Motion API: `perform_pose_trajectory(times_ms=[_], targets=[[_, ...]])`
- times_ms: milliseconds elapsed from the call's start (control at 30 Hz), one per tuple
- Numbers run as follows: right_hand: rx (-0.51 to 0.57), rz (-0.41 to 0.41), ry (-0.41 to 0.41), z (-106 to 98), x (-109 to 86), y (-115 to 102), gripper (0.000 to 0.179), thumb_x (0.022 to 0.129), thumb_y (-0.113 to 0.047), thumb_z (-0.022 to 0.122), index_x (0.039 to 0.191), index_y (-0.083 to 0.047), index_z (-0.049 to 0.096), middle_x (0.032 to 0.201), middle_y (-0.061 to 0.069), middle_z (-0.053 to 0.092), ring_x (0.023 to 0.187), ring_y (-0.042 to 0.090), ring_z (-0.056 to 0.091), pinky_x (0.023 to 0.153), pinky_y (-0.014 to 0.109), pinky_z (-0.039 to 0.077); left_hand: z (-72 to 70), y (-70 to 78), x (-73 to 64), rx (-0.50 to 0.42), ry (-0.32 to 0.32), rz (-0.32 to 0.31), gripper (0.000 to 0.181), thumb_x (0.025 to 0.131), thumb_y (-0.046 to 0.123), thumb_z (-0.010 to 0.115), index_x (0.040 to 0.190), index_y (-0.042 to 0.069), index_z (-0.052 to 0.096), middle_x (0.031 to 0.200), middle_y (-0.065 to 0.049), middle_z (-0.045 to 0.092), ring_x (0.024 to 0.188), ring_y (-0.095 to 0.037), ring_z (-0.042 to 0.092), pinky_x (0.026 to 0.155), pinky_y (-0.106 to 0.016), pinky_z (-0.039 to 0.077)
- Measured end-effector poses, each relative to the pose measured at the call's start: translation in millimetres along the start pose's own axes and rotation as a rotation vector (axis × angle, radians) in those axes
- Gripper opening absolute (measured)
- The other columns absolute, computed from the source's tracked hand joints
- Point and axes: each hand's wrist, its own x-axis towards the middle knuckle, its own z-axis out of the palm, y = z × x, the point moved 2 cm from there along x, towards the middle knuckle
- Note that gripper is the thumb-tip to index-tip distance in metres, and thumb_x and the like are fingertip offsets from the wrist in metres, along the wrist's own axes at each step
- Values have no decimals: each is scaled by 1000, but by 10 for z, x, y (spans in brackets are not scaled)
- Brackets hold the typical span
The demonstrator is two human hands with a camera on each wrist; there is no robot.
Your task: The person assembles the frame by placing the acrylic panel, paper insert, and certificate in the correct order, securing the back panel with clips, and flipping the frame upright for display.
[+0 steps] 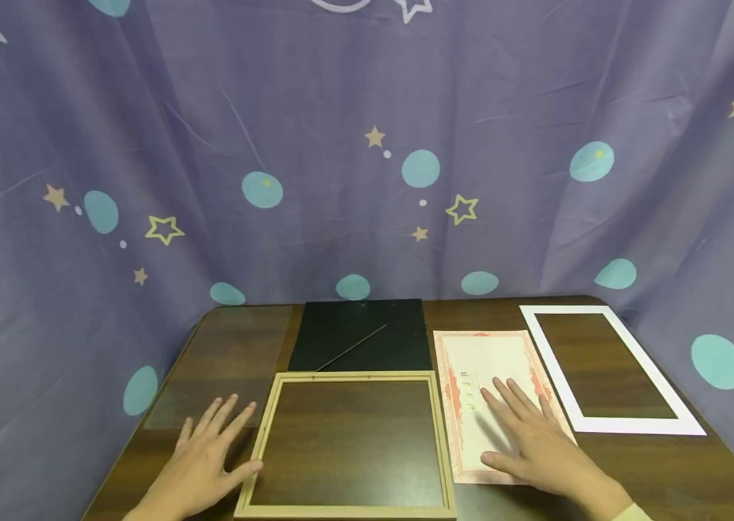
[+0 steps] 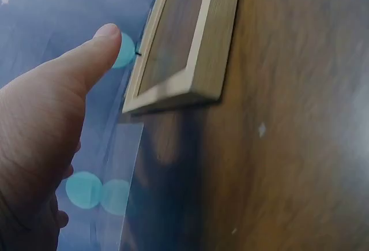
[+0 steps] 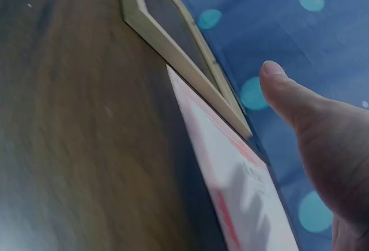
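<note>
A light wooden picture frame (image 1: 445,441) lies flat on the table, its middle showing the brown tabletop. My left hand (image 1: 205,457) is spread by the frame's left side and over the near end of a clear sheet (image 1: 230,354); it holds nothing. In the left wrist view the thumb (image 2: 86,60) stands apart from the frame's corner. Spread above a certificate with a red border (image 1: 480,354), my right hand (image 1: 532,441) is likewise holding nothing. Its shadow falls on the paper. The right wrist view shows its thumb (image 3: 294,98) raised near the certificate and frame.
Behind the frame lies a black backing board (image 1: 360,325) with a thin stick-like piece (image 1: 350,348) across it. A white mat border (image 1: 607,425) lies at the right. A purple curtain (image 1: 340,94) with stars and dots surrounds the brown table (image 1: 627,470).
</note>
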Motion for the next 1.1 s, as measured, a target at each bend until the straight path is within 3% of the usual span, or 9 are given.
perform_pose_trajectory(times_ms=[267,567,800,1100], targets=[[28,-94,-41,222,127,-185,93,79,-64,66,153,-22,29,159,2,20,142,35,22,100,73,21,91,-304,126,-4,-26,-3,81,82,63,62,147,18,41,149,-20,35,134,-47,30,91,-79,24],[100,-209,-68,358,289,-421,93,79,-63,66,152,-17,31,158,3,22,142,33,23,99,72,25,217,-589,290,-9,-91,-38,81,84,67,56,145,15,43,147,-22,37,133,-47,31,94,-76,25],[145,-309,-117,446,496,-671,92,83,-58,65,154,-21,21,160,3,15,143,32,22,103,67,26,246,-776,426,77,-116,49,83,81,72,53,143,18,47,146,-20,39,134,-45,33,99,-69,29],[130,-442,-147,573,787,-999,87,87,-61,58,154,-16,24,159,5,16,143,28,24,106,61,28,258,-759,501,106,-98,175,74,86,65,54,143,18,48,145,-15,44,131,-40,41,102,-56,36]])
